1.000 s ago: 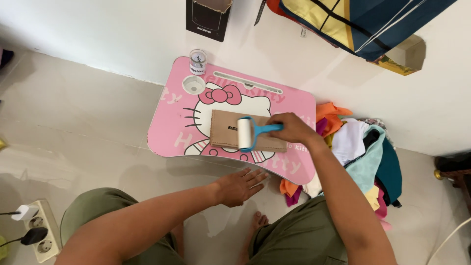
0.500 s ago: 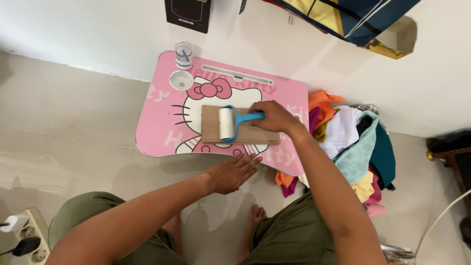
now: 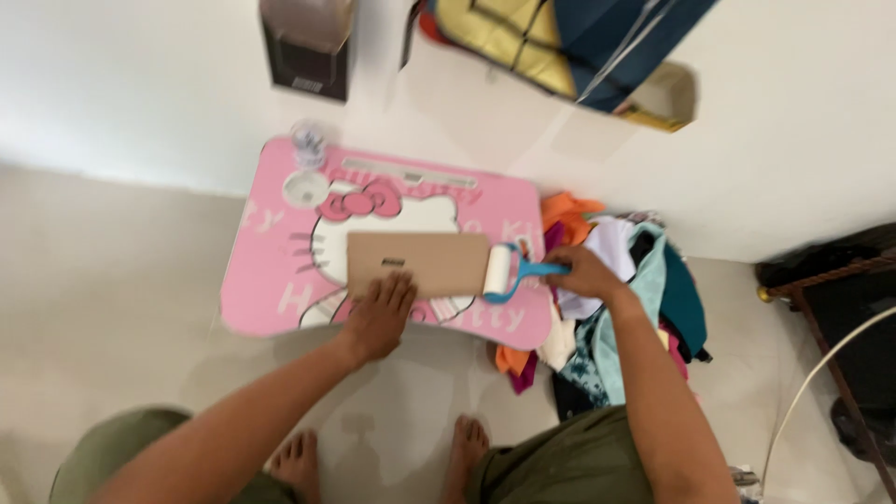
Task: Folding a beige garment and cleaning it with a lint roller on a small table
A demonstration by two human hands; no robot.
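While only the head view is to hand, it shows enough to report on. My right hand [image 3: 586, 273] has its grip closed around the blue handle of a small roller [image 3: 501, 271], whose white drum stands at the right-hand end of a flat brown cardboard piece [image 3: 417, 263]. My left hand [image 3: 378, 315] lies palm down, fingers spread, on the near edge of that cardboard; its grip is wide and holds nothing, it merely presses. The cardboard lies roughly centred on a pink tabletop [image 3: 271, 299] with a cartoon cat print, set low on the floor.

At the far left corner of the tabletop sit a small clear jar [image 3: 308, 143] and, just beside it, a round white lid [image 3: 304, 189]. A heap of coloured clothes [image 3: 635, 299] lies on the floor against the tabletop's right side. A dark box [image 3: 306, 47] stands by the wall beyond.

Judgement: the step in hand is rolling across the cardboard, with the drum at the end of a pass. A further pass would call for steady downward pressure from the left hand so the piece does not slide, and a level drum.
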